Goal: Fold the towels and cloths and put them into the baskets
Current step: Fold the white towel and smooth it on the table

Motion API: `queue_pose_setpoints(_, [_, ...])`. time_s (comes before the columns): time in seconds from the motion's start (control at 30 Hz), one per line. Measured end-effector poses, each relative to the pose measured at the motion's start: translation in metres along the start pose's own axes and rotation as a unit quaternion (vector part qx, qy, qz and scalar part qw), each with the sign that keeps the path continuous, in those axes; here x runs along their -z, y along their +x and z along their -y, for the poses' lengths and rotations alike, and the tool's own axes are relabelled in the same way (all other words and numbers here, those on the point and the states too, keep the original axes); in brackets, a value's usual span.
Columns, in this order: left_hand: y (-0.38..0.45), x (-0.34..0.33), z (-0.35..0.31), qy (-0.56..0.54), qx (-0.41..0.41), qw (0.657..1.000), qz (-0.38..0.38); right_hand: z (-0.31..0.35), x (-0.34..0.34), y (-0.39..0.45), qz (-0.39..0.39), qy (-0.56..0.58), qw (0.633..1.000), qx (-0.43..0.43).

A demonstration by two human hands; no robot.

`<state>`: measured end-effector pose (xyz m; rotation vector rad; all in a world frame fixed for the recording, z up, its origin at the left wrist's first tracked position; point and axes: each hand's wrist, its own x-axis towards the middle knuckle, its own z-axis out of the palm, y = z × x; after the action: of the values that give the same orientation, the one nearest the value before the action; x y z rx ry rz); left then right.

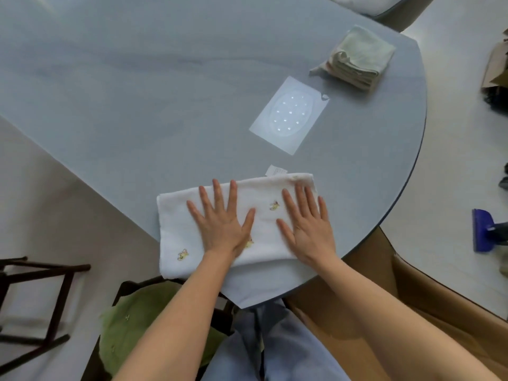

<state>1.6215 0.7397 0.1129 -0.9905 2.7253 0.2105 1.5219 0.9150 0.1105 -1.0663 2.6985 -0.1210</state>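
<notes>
A white towel (264, 224) with small yellow embroidered figures lies folded near the front edge of the grey-blue table (137, 92). A white label sticks out at its far edge. My left hand (222, 218) presses flat on the towel's middle, fingers spread and straight. My right hand (308, 224) lies flat on the towel's right part, fingers straight. A stack of folded pale green and beige cloths (360, 59) sits at the table's far right. No basket shows clearly.
A clear plastic sheet with an oval pattern (290, 114) lies between the towel and the stack. A green cloth (143, 334) lies below the table at my left. A brown cardboard box (384, 292) stands at the right, a dark wooden frame (41, 298) at the left.
</notes>
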Motion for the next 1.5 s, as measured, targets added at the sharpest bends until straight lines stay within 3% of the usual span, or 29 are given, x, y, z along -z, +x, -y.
queue_pose_setpoints(0.13, [-0.004,0.005,0.021,-0.021,0.034,0.999,0.001,0.001,0.003,-0.009,-0.007,-0.011,0.999,-0.041])
queue_pose_setpoints(0.23, [-0.016,0.015,0.055,-0.073,0.108,0.990,-0.054,0.039,0.011,0.000,-0.043,0.005,0.999,0.016])
queue_pose_setpoints(0.33, [-0.034,0.026,0.077,-0.179,0.200,0.959,-0.088,0.084,0.010,0.017,-0.038,0.021,0.998,0.048])
queue_pose_setpoints(0.47, [-0.054,0.030,0.088,-0.234,0.252,0.938,-0.053,0.112,-0.003,0.032,0.001,0.043,0.999,0.021])
queue_pose_setpoints(0.67, [-0.060,0.024,0.087,-0.310,0.303,0.901,0.007,0.119,-0.017,0.028,-0.002,0.011,0.999,0.037])
queue_pose_setpoints(0.87, [-0.039,0.032,0.114,-0.279,0.329,0.898,0.081,0.117,-0.020,0.028,0.004,-0.004,0.999,0.054])
queue_pose_setpoints(1.0, [-0.029,0.035,0.101,-0.366,0.338,0.863,0.084,0.117,-0.021,0.027,0.001,0.006,0.997,0.072])
queue_pose_setpoints(1.1, [-0.031,0.033,0.098,-0.354,0.312,0.880,0.053,0.116,-0.019,0.022,-0.010,0.032,0.996,0.084])
queue_pose_setpoints(1.27, [-0.045,0.029,0.104,-0.223,0.202,0.954,-0.004,0.118,-0.021,0.018,-0.034,0.061,0.998,-0.009])
queue_pose_setpoints(1.5, [-0.063,0.017,0.108,-0.230,0.234,0.945,-0.007,0.119,-0.025,0.020,-0.038,0.020,0.998,0.041])
